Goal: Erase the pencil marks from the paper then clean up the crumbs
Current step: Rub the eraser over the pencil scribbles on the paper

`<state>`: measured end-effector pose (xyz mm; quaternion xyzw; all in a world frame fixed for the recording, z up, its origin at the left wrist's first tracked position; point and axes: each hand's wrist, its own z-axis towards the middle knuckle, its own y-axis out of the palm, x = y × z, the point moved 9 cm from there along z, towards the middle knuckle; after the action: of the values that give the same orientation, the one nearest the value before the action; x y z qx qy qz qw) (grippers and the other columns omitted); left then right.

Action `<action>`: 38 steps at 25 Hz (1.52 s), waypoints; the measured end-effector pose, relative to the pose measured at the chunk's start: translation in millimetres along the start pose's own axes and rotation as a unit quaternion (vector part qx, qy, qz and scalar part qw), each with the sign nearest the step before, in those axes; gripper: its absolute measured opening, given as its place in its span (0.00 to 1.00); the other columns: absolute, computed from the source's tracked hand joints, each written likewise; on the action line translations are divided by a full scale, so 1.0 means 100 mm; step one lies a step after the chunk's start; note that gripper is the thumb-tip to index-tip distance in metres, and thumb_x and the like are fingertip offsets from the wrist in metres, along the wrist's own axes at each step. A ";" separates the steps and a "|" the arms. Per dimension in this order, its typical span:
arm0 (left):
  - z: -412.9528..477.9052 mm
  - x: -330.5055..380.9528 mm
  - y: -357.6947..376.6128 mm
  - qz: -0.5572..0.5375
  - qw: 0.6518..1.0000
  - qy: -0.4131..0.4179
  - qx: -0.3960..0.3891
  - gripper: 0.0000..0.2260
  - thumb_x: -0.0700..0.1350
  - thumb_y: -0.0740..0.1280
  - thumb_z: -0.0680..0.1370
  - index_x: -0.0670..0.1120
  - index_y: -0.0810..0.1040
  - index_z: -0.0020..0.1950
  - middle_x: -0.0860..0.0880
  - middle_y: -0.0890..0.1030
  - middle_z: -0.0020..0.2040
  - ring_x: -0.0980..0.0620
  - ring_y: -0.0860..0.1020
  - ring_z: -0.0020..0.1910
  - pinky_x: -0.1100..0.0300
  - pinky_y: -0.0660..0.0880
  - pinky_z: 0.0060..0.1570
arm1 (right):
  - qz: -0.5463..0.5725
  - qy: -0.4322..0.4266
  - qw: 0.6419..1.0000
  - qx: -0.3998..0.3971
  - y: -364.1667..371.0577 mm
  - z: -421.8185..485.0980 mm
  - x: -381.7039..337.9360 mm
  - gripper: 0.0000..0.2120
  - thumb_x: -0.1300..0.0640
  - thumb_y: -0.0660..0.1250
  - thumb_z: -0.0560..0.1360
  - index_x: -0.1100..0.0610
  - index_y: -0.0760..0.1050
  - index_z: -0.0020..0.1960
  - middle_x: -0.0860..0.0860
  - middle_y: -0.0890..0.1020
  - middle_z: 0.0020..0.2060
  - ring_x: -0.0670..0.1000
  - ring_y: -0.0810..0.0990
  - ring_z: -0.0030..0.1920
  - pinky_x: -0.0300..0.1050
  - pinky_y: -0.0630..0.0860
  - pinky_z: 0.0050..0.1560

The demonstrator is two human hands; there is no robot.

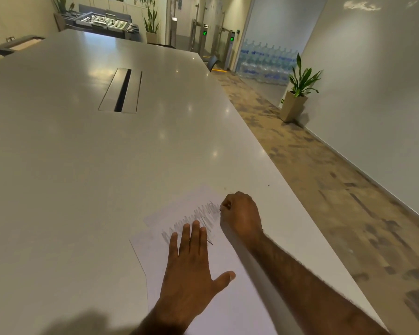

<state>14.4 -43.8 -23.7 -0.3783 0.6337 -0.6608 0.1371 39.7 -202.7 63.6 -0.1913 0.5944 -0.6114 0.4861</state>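
Observation:
A white sheet of paper (155,252) lies on the white table (82,165) near its right edge. Grey pencil scribbles (203,215) run in a band across the sheet. My left hand (191,264) presses flat on the paper, fingers straight and spread, fingertips at the lower edge of the scribbles. My right hand (240,217) is curled into a fist at the right end of the scribbles, its fingers pinching a small pale thing (224,206) against the paper; most of that thing is hidden and it looks like an eraser. I cannot make out any crumbs.
The table's right edge (300,199) runs close beside my right forearm, with carpeted floor beyond. A cable slot (121,90) is set in the table's middle. A potted plant (298,93) stands by the wall. A tiny dark speck (268,185) lies near the edge.

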 end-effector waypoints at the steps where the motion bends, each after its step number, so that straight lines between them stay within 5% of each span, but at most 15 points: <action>1: -0.02 0.01 0.00 -0.001 1.000 0.000 0.001 0.50 0.80 0.48 0.74 0.40 0.72 0.76 0.40 0.68 0.77 0.36 0.68 0.75 0.42 0.56 0.72 | 0.019 0.000 1.000 -0.006 0.01 -0.01 -0.01 0.06 0.59 0.69 0.76 0.56 0.86 0.44 0.50 0.85 0.40 0.48 0.80 0.40 0.43 0.79 0.46; 5: 0.02 -0.01 -0.03 0.019 0.999 0.003 0.030 0.52 0.81 0.42 0.73 0.42 0.66 0.79 0.40 0.60 0.80 0.36 0.62 0.78 0.36 0.55 0.75 | 0.019 -0.056 0.997 -0.043 0.14 -0.68 -0.23 0.08 0.57 0.68 0.77 0.54 0.86 0.44 0.49 0.83 0.37 0.47 0.79 0.39 0.43 0.79 0.45; 12: 0.01 -0.02 -0.02 0.020 0.999 -0.002 0.046 0.50 0.80 0.51 0.74 0.39 0.74 0.74 0.39 0.71 0.75 0.35 0.70 0.73 0.41 0.57 0.71 | 0.039 0.018 0.999 0.001 0.06 -0.03 0.07 0.07 0.61 0.69 0.76 0.56 0.86 0.44 0.51 0.84 0.39 0.48 0.81 0.40 0.44 0.80 0.45; 16: 0.01 -0.06 -0.01 0.027 0.998 -0.008 0.057 0.49 0.78 0.47 0.76 0.39 0.74 0.74 0.38 0.70 0.76 0.36 0.70 0.74 0.34 0.61 0.70 | 0.019 -0.029 0.999 -0.004 0.12 -0.77 -0.21 0.09 0.57 0.68 0.78 0.54 0.83 0.40 0.48 0.80 0.36 0.46 0.76 0.39 0.40 0.77 0.42; 20: 0.03 -0.05 -0.03 0.026 0.997 -0.014 0.066 0.50 0.81 0.46 0.73 0.42 0.64 0.79 0.41 0.63 0.79 0.37 0.64 0.78 0.31 0.63 0.73 | -0.014 -0.006 0.999 0.038 0.04 -0.41 0.02 0.07 0.56 0.69 0.78 0.55 0.81 0.41 0.48 0.79 0.36 0.46 0.75 0.38 0.39 0.77 0.42; 25: 0.03 -0.04 0.00 0.004 0.998 0.003 0.055 0.49 0.80 0.49 0.74 0.40 0.73 0.75 0.40 0.69 0.77 0.36 0.69 0.74 0.37 0.59 0.72 | 0.015 0.045 0.998 0.032 -0.01 -0.37 0.03 0.10 0.60 0.67 0.77 0.54 0.81 0.38 0.47 0.79 0.34 0.45 0.77 0.36 0.40 0.78 0.39; 27: 0.03 -0.04 -0.02 0.005 0.998 0.004 0.056 0.51 0.80 0.44 0.74 0.42 0.66 0.79 0.40 0.61 0.80 0.36 0.62 0.78 0.34 0.60 0.74 | 0.022 0.002 1.000 0.013 0.03 -0.75 -0.14 0.10 0.58 0.66 0.77 0.53 0.79 0.37 0.46 0.78 0.35 0.45 0.75 0.38 0.41 0.76 0.40; 29: 0.02 -0.03 -0.01 0.026 0.999 -0.005 0.034 0.51 0.81 0.37 0.71 0.47 0.42 0.82 0.43 0.40 0.82 0.38 0.42 0.81 0.33 0.48 0.78 | 0.004 -0.024 1.000 0.013 0.02 -0.71 -0.17 0.08 0.57 0.67 0.78 0.54 0.81 0.41 0.49 0.80 0.38 0.47 0.75 0.40 0.42 0.77 0.43; 31: 0.00 -0.04 -0.01 0.029 0.999 -0.007 0.029 0.48 0.82 0.35 0.70 0.49 0.25 0.75 0.46 0.27 0.78 0.40 0.29 0.78 0.37 0.36 0.77 | -0.017 -0.012 1.000 0.014 0.07 -0.32 -0.07 0.07 0.57 0.67 0.78 0.56 0.82 0.44 0.51 0.82 0.38 0.48 0.78 0.40 0.45 0.79 0.45; 38: -0.03 0.01 -0.04 0.036 0.999 -0.001 -0.020 0.50 0.80 0.38 0.70 0.47 0.27 0.78 0.47 0.26 0.79 0.43 0.26 0.77 0.39 0.32 0.77 | 0.025 -0.067 0.997 -0.023 0.10 -0.68 -0.31 0.09 0.60 0.68 0.76 0.56 0.79 0.38 0.48 0.77 0.34 0.49 0.75 0.38 0.42 0.72 0.39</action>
<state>12.5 -41.4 -19.3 -0.3587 0.6596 -0.6425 0.1535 2.0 -138.5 50.6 -0.2280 0.5789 -0.5713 0.5352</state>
